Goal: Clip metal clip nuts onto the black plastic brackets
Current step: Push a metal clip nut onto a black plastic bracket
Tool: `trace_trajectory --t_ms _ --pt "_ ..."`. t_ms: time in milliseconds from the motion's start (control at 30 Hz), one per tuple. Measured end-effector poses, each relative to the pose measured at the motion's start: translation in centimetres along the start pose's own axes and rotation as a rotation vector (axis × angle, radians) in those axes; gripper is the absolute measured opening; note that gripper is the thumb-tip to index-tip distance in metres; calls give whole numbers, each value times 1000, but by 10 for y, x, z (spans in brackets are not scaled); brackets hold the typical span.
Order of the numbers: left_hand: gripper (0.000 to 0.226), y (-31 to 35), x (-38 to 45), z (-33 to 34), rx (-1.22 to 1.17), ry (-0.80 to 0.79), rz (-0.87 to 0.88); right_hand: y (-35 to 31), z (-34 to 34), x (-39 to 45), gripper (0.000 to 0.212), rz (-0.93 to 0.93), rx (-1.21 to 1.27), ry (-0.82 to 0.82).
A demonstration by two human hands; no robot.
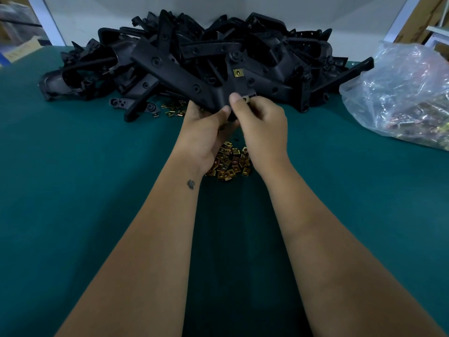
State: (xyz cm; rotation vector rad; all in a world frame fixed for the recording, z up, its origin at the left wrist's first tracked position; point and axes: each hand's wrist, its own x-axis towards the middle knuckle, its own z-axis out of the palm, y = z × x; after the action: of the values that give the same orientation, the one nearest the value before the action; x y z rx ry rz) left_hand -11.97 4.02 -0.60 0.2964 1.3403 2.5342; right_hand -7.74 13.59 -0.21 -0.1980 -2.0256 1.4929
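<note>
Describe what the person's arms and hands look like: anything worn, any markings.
Both forearms are bare up to the bottom edge of the picture; no sleeves, gloves, watch or rings show. The left hand and right hand are ungloved, with short, unpainted nails. One marking stands out: a small dark tattoo on the inner left wrist; its shape is too small to tell.

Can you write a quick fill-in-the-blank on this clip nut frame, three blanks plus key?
1. The right hand pinches a clip nut against the held bracket, which the ____ hand supports.
2. The loose clip nuts lie on a ____ table cover.
3. The plastic bag sits at the table's ____ side.

Missing words: left; green; right
</note>
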Motion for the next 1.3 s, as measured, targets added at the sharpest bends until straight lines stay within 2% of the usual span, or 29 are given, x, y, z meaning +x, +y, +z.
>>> trace_trajectory --t_ms 100,200,367,600,867,1000,1133,1300 --pt "40 0 -2 0 45 -34 12 1 0 -1 38 -96 -250 43" --pt "42 0 -3 1 63 -34 19 1 0 -1 37 -126 -338 95" --pt "43 1 -3 2 68 -20 19 3 -2 1 37 -160 -324 131" --pt "41 0 -2 1 106 -13 -9 0 -4 0 48 -230 -330 151" --pt "39 1 -2 1 111 -30 -31 2 -1 -1 35 -215 -363 129" --pt "41 3 -4 2 152 -35 -39 1 -1 -2 38 -237 -425 131" --pt "42 4 -5 3 139 -8 -69 -1 -2 0 42 -235 -377 110" --pt "50 7 -7 2 121 -45 -48 0 -1 -2 38 -206 -403 97"
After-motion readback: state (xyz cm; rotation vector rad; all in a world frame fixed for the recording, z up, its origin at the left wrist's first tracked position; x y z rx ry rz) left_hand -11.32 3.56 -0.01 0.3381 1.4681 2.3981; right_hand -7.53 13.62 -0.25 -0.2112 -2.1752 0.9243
